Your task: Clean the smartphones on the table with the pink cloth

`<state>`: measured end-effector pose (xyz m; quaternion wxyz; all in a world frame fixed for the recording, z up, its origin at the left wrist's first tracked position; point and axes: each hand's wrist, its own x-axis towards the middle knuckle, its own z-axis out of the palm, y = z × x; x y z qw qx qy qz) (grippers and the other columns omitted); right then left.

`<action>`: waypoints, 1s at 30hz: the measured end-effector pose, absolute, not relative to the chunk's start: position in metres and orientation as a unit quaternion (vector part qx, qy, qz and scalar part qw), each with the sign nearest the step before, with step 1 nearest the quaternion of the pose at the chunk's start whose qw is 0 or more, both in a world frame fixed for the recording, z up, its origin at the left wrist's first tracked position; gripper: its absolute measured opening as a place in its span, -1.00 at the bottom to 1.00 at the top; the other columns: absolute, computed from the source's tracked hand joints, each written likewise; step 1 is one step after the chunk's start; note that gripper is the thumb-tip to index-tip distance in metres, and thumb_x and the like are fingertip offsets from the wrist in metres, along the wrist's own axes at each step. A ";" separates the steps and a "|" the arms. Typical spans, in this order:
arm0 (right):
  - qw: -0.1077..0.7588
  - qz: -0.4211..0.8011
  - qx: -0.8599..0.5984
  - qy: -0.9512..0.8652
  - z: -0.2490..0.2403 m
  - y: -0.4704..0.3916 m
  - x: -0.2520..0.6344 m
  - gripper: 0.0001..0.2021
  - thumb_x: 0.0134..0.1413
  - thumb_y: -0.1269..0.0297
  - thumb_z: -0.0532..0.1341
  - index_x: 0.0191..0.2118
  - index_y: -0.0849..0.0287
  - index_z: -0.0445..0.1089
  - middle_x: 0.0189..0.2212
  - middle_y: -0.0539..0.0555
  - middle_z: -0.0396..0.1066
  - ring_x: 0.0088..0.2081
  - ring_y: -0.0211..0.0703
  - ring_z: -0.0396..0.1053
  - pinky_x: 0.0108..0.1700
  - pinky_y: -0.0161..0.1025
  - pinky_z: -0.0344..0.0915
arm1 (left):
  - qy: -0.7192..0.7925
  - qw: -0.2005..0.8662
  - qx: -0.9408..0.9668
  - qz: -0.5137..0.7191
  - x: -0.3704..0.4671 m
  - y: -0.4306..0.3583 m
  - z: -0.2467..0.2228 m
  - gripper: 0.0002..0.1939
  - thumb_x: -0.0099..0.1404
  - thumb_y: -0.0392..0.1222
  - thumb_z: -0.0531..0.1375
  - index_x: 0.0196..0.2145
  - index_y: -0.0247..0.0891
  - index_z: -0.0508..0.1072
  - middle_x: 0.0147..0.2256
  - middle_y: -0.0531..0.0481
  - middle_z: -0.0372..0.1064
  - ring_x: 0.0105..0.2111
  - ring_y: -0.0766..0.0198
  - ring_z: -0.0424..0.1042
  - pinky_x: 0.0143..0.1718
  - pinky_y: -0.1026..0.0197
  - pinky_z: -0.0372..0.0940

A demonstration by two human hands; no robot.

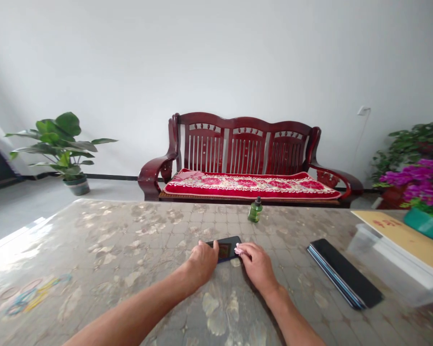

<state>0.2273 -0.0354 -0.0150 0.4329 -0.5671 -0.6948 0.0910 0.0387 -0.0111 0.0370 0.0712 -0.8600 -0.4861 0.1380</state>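
A dark smartphone (231, 244) lies across the middle of the table, its glossy face up with a reflection in it. My left hand (205, 259) grips its left end, thumb along the near side. At the phone's right end, my right hand (257, 263) pinches a small pale pink cloth or tissue (238, 250) against the screen. Part of the phone is hidden behind my left fingers. Beyond my hands stands a small green bottle (254, 211) with a black cap, upright.
To the right sits a stack of dark phones (346, 271), beside a clear plastic box (386, 269) with a yellowish envelope (400, 230) above it. Colourful rubber bands (32, 294) are at the left. Purple flowers (424, 180) stand far right. Past the table is a wooden bench (245, 144).
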 end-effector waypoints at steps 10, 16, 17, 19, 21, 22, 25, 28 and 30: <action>0.538 0.279 -0.568 -0.557 -0.014 -0.027 0.228 -0.71 0.04 0.05 0.24 -0.22 0.12 0.56 -0.26 0.11 0.58 -0.22 -0.02 0.51 -0.11 -0.13 0.41 | -0.451 0.052 -0.884 0.110 0.026 -0.005 0.051 -0.54 0.27 -0.27 0.11 0.09 -0.57 0.34 -0.31 -0.45 0.49 -0.30 -0.16 0.52 -0.34 0.03 0.35; 0.611 0.398 -0.522 -0.442 -0.001 -0.025 0.227 -0.57 -0.09 -0.05 0.34 -0.20 0.20 0.56 -0.27 0.16 0.58 -0.20 0.04 0.52 -0.17 -0.13 0.43 | -0.416 0.043 -0.902 0.103 0.006 -0.002 0.056 -0.73 0.30 -0.34 0.05 -0.10 -0.39 0.45 -0.35 -0.31 0.53 -0.33 -0.09 0.55 -0.34 0.06 0.37; 0.615 0.400 -0.522 -0.435 -0.001 -0.025 0.227 -0.56 -0.09 -0.06 0.34 -0.20 0.20 0.56 -0.26 0.17 0.58 -0.20 0.05 0.51 -0.20 -0.15 0.43 | -0.411 0.042 -0.905 0.100 0.004 -0.002 0.056 -0.74 0.32 -0.34 0.04 -0.11 -0.38 0.45 -0.35 -0.30 0.53 -0.33 -0.08 0.55 -0.34 0.06 0.37; 0.621 0.394 -0.526 -0.426 -0.001 -0.025 0.227 -0.55 -0.09 -0.07 0.34 -0.19 0.19 0.56 -0.24 0.17 0.58 -0.19 0.06 0.51 -0.27 -0.18 0.42 | -0.400 0.040 -0.911 0.091 0.001 -0.003 0.057 -0.76 0.36 -0.31 0.02 -0.14 -0.36 0.46 -0.35 -0.28 0.54 -0.33 -0.10 0.56 -0.34 0.04 0.39; 0.625 0.383 -0.531 -0.425 -0.004 -0.023 0.227 -0.54 -0.09 -0.09 0.33 -0.18 0.18 0.56 -0.24 0.17 0.58 -0.20 0.05 0.51 -0.31 -0.21 0.41 | -0.394 0.034 -0.914 0.088 0.000 -0.005 0.058 -0.76 0.39 -0.27 0.02 -0.16 -0.36 0.47 -0.36 -0.27 0.54 -0.33 -0.11 0.56 -0.34 0.03 0.40; 0.626 0.379 -0.533 -0.426 -0.005 -0.022 0.227 -0.53 -0.09 -0.10 0.33 -0.18 0.18 0.56 -0.23 0.17 0.58 -0.20 0.05 0.50 -0.33 -0.23 0.40 | -0.394 0.031 -0.914 0.089 0.000 -0.006 0.060 -0.76 0.39 -0.26 0.02 -0.17 -0.36 0.47 -0.36 -0.26 0.54 -0.33 -0.11 0.56 -0.33 0.03 0.40; 0.623 0.375 -0.535 -0.430 -0.010 -0.018 0.227 -0.50 -0.09 -0.16 0.30 -0.19 0.18 0.56 -0.23 0.17 0.58 -0.23 0.03 0.50 -0.36 -0.25 0.38 | -0.400 0.020 -0.912 0.091 0.000 -0.008 0.064 -0.74 0.41 -0.25 0.01 -0.16 -0.35 0.48 -0.36 -0.25 0.54 -0.32 -0.07 0.57 -0.30 0.04 0.41; 0.604 0.357 -0.550 -0.453 -0.016 -0.014 0.228 -0.47 -0.03 -0.22 0.24 -0.23 0.19 0.57 -0.31 0.16 0.58 -0.34 -0.02 0.49 -0.40 -0.25 0.37 | -0.408 0.004 -0.909 0.088 0.000 -0.009 0.066 -0.74 0.42 -0.23 0.00 -0.16 -0.31 0.47 -0.36 -0.22 0.54 -0.31 -0.05 0.57 -0.29 0.05 0.41; 0.579 0.316 -0.571 -0.488 -0.020 -0.013 0.230 -0.50 0.04 -0.20 0.19 -0.25 0.17 0.57 -0.36 0.13 0.58 -0.37 -0.03 0.48 -0.36 -0.23 0.37 | -0.413 -0.004 -0.907 0.084 -0.001 -0.009 0.066 -0.73 0.42 -0.21 -0.01 -0.16 -0.30 0.47 -0.35 -0.22 0.54 -0.31 -0.05 0.57 -0.29 0.04 0.41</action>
